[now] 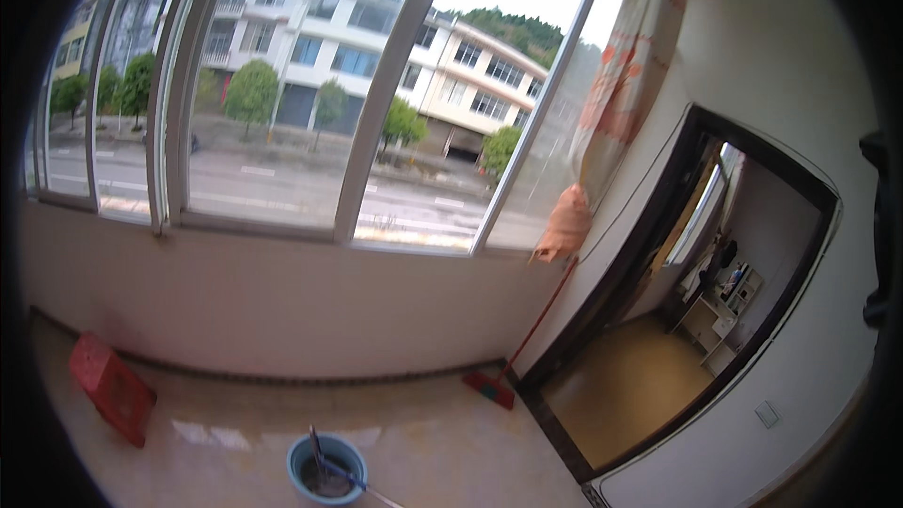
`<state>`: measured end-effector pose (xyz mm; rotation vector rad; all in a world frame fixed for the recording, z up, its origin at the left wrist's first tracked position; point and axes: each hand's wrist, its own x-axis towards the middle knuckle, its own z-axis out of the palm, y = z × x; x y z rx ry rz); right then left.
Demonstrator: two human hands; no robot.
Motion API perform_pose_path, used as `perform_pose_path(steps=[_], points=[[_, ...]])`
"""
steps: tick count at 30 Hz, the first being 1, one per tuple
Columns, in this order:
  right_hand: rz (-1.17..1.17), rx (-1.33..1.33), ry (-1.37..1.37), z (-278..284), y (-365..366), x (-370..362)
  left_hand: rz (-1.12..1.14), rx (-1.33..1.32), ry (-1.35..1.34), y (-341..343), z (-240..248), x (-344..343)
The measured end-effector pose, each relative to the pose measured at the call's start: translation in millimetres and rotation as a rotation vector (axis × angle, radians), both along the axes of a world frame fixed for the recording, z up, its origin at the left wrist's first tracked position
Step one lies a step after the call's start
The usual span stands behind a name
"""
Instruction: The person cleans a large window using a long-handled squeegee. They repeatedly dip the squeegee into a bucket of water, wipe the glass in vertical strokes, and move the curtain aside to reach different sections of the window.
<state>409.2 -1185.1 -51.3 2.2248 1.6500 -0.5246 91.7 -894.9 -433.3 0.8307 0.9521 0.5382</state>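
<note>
Neither of my hands is in the picture. Nearest to me, at the lower edge, a light blue bucket [294, 472] stands on the tiled floor with dark water or a dark bottom inside. A long blue and pale pole [346, 476] leans across its rim toward the lower edge. Also sticking up out of the bucket is a short dark handle [315, 440]; what it belongs to is hidden. A red broom [489, 389] leans upright in the corner by the doorway. On the left a red plastic stool [111, 386] appears tilted near the wall.
Large sliding windows [348, 122] fill the upper wall, with a street and buildings outside. A patterned curtain [616, 75], tied at its bottom, hangs beside them. On the right, a dark-framed doorway [555, 367] leads to a room with a white desk [712, 320].
</note>
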Motion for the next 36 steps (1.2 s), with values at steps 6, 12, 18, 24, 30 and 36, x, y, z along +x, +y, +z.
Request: perform_pose_path(steps=[6, 12, 18, 24, 30, 36], points=[[0.222, -0.034, 0.249, -89, 56, -39, 0.163, -0.142, -0.212, -78, 1, 14], [0.086, 0.079, 0.255, -121, 85, -82, 0.299, -0.392, -0.172, -59, 54, 3], [0.034, 0.091, 0.218, -99, 78, -85, 0.207, -0.163, 0.309, -35, 49, -72], [0.056, 0.250, 0.140, -78, 62, -81, 0.487, 0.743, 1.089, 34, 99, -173], [0.105, 0.408, 0.040, -55, 43, -75, -0.161, 1.106, 1.682, 112, 155, -245], [0.114, 0.546, 0.023, -46, 9, -74, -0.541, 0.802, 1.667, 139, 142, -270]])
